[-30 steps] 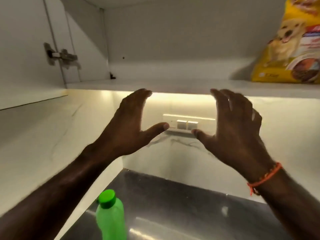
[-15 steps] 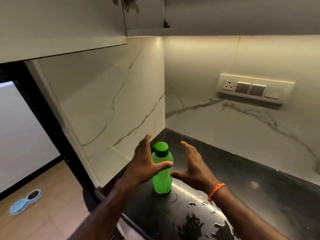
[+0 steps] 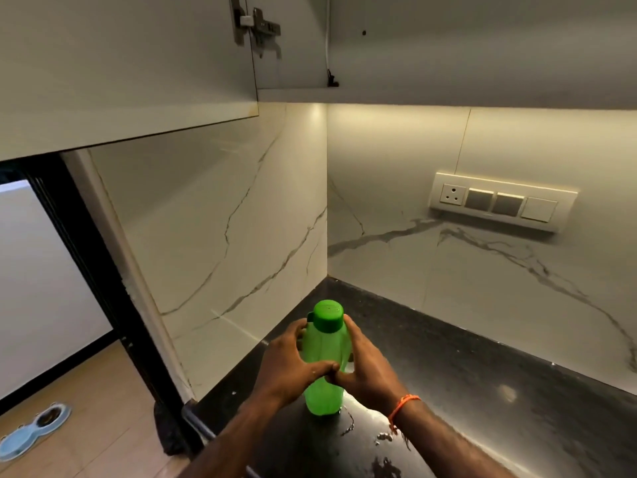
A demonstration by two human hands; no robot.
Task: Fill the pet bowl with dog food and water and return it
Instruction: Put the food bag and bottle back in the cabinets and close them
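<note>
Low in the middle of the frame, the left hand and right hand wrap the green water bottle, fingers curled round its body, thumbs meeting in front, as it stands on the wet black countertop. Lift it straight up with the cap on, since the wet surface may make it slippery. The blue pet bowl lies on the floor at lower left.

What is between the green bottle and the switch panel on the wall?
In the head view, only bare black countertop and then marble wall lie between the green bottle, gripped by both hands, and the switch panel.
</note>
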